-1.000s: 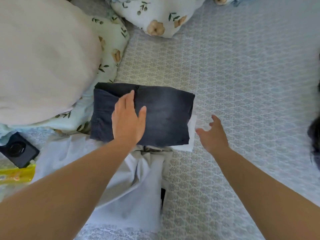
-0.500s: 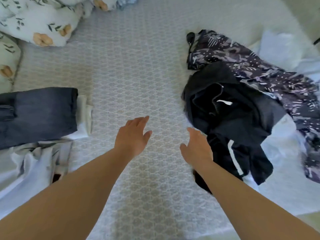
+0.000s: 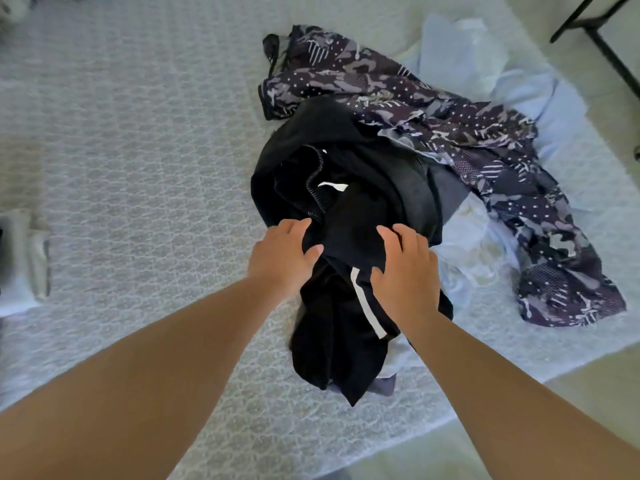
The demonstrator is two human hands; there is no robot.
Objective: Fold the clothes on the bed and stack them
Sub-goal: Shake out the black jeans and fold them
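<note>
While both hands rest on the black jacket, I treat that garment as the landmark for everything else. It lies crumpled on the bed cover, with a white stripe running down its near half and a toothed zip curling through its far half. My left hand sits at the jacket's left edge, fingers loosely bent, thumb laid on the cloth; I see no fabric pinched yet. My right hand lies flat on the jacket's middle, just right of the stripe, fingers spread and lightly curved, gripping nothing.

I judge the jacket soft, limp and light to moderate in weight; it will sag wherever unsupported. The zip is the only stiff line and may snag. I judge the best hold to be two points along one edge near the collar or shoulders, once those are found, so the body hangs open.

Beyond and right of the jacket lies a patterned garment, thin, dark purple, dotted and streaked. Under and right of the jacket, pale blue cloth spreads in soft folds. The cover is quilted with a woven-looking lattice texture.
</note>
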